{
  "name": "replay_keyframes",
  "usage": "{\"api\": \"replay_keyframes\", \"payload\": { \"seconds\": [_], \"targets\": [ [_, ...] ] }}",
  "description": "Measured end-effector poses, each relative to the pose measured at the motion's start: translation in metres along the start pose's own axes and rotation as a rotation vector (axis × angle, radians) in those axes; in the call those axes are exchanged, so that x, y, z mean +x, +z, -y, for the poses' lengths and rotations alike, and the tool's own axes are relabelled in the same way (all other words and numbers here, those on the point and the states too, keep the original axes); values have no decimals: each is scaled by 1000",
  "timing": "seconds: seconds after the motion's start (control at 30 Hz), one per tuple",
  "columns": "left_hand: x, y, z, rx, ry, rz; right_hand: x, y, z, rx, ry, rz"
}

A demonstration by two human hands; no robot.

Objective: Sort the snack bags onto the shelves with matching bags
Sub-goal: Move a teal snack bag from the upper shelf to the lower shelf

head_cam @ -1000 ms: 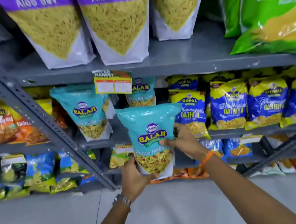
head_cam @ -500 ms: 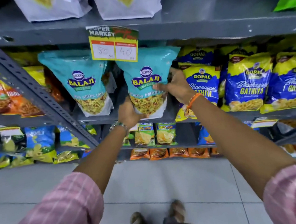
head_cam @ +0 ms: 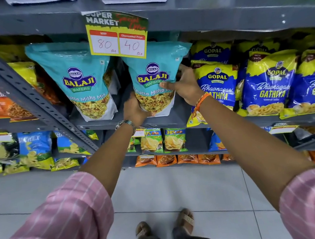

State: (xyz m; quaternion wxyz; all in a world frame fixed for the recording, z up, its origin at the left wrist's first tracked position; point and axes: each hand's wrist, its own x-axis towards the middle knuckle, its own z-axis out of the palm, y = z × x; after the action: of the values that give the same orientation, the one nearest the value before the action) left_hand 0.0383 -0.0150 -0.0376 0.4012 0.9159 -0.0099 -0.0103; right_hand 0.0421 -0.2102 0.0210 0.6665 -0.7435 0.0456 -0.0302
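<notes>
Moved: teal Balaji bag now on shelf beside matching bag | left hand, right hand fingers gripping it | risk: forward topple if released leaning

Teal plastic Balaji snack bag is stood upright on the grey metal middle shelf, gripped at its lower left by the left hand and at its right edge by the right hand. A matching teal Balaji bag is stood just left of it. Blue-and-yellow Gopal gathiya bags are lined up on the right. A paper price tag is hung from the shelf above, overlapping the held bag's top.
</notes>
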Motion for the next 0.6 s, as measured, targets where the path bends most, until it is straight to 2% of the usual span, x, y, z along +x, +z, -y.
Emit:
{"api": "replay_keyframes", "payload": {
  "seconds": [0.23,0.37,0.47,0.6],
  "targets": [
    [-17,-2,-3,-98,-35,-52,-13,-3,9,-37,-14,-63],
    [-57,-7,-9,-219,-38,-133,-51,-1,17,-82,-43,-244],
    [-89,-12,-12,-280,9,-204,-92,2,30,-2,-42,-408],
    [-116,-40,-34,-355,75,-298,-129,4,62,63,-124,-447]
  ]
}}
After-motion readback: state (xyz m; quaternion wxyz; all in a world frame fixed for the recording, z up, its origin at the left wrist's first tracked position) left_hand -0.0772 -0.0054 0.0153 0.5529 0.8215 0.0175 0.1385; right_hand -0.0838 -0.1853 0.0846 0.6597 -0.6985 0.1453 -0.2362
